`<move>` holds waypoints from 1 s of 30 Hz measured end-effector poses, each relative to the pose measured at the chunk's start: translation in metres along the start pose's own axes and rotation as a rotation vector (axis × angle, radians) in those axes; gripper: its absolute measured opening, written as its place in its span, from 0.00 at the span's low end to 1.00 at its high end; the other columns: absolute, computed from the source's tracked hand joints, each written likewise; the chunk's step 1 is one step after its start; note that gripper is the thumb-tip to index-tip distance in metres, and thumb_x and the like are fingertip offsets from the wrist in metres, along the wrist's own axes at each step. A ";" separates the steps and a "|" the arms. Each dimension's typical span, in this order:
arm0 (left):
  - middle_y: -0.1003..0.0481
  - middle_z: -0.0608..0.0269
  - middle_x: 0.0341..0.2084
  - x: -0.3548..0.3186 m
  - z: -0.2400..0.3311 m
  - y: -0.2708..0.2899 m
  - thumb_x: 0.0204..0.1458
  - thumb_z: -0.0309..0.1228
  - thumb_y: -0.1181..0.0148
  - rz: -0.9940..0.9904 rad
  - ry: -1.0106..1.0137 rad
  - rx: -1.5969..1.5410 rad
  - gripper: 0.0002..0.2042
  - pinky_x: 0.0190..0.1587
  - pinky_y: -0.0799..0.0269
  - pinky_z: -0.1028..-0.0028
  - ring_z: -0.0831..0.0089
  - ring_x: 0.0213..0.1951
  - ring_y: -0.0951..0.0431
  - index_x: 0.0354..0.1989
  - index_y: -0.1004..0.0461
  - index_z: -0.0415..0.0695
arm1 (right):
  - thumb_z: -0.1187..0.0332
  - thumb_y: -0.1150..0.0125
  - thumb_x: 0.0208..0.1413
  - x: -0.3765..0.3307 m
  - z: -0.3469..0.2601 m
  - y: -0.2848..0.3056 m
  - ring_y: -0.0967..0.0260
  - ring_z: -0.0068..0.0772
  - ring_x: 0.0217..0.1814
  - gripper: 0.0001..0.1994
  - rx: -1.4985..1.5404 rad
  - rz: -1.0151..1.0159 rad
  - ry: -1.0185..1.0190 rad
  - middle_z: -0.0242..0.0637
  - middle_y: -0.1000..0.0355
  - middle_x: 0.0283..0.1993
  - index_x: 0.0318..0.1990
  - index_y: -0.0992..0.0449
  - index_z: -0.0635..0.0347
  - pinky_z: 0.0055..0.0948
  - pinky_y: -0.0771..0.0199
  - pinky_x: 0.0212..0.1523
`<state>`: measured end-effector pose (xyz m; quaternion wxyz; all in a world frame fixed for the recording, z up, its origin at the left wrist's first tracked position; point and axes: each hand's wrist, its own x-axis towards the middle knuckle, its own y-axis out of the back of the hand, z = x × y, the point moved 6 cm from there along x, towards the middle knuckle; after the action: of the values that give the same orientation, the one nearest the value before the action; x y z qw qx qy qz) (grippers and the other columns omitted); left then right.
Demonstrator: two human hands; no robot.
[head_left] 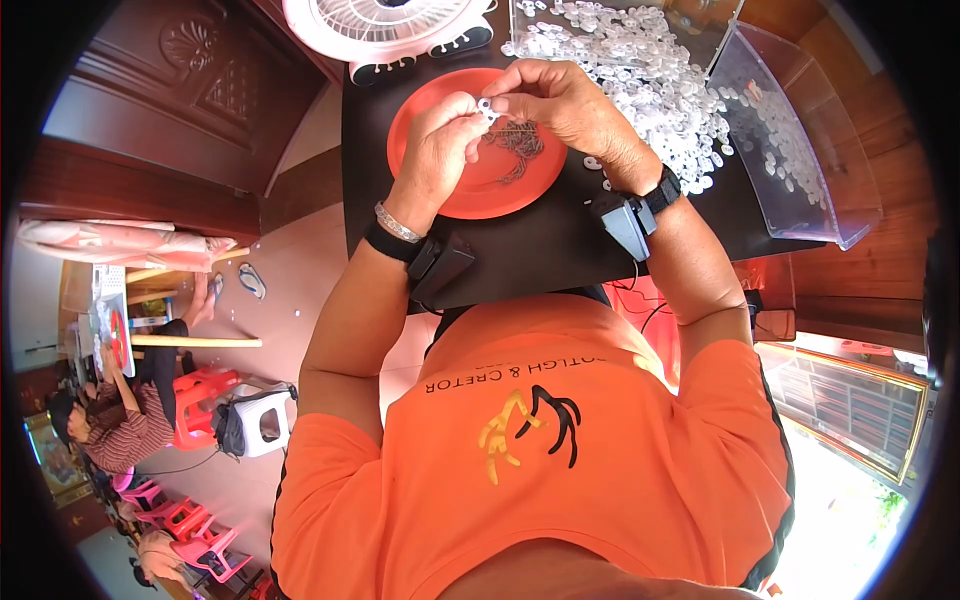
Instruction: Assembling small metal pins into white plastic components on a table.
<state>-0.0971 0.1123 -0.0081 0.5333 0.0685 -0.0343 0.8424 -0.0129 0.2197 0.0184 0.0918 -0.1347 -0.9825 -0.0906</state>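
Over the round red plate (pixel 420 165) my hands meet at its far side. Between thumb and fingers my left hand (pixel 440 150) pinches a small white plastic piece (pixel 487 108) with holes in it. My right hand (pixel 570 110) is closed in a pinch against the right side of that piece; whatever its fingertips hold is too small to make out. Below the hands, a heap of thin grey metal pieces (pixel 520 148) lies on the plate, their exact kind unclear. To the right, many similar white plastic pieces (pixel 665 110) are spread in a pile.
On the dark table (pixel 520 260), a white fan (pixel 390 25) stands at the far left. A clear plastic bin (pixel 790 150) with more white pieces sits at the right edge. Off to the left, another person (pixel 120 420) sits near red stools (pixel 200 405).
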 end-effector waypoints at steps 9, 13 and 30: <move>0.33 0.68 0.18 -0.004 -0.002 0.000 0.55 0.32 0.53 0.090 0.108 -0.129 0.09 0.27 0.39 0.81 0.80 0.22 0.33 0.30 0.30 0.39 | 0.72 0.33 0.43 -0.007 -0.013 -0.010 0.27 0.24 0.34 0.14 -0.266 0.093 0.068 0.35 0.26 0.31 0.40 0.26 0.63 0.24 0.28 0.38; 0.32 0.67 0.18 -0.002 -0.007 0.000 0.56 0.33 0.53 0.082 0.112 -0.169 0.10 0.27 0.39 0.81 0.79 0.22 0.32 0.33 0.30 0.39 | 0.71 0.33 0.43 -0.006 -0.012 -0.009 0.27 0.26 0.33 0.14 -0.359 0.128 0.129 0.36 0.26 0.30 0.39 0.26 0.62 0.25 0.27 0.37; 0.32 0.67 0.16 -0.001 -0.009 0.005 0.54 0.32 0.51 0.169 0.108 -0.160 0.10 0.24 0.38 0.81 0.79 0.19 0.31 0.29 0.29 0.39 | 0.67 0.35 0.46 -0.013 -0.028 -0.024 0.26 0.43 0.33 0.12 -0.817 0.185 0.400 0.41 0.25 0.32 0.39 0.26 0.61 0.31 0.25 0.34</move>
<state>-0.1015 0.1103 -0.0176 0.4653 -0.0229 -0.0782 0.8814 -0.0031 0.1886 0.0391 0.2264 -0.2268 -0.8131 -0.4860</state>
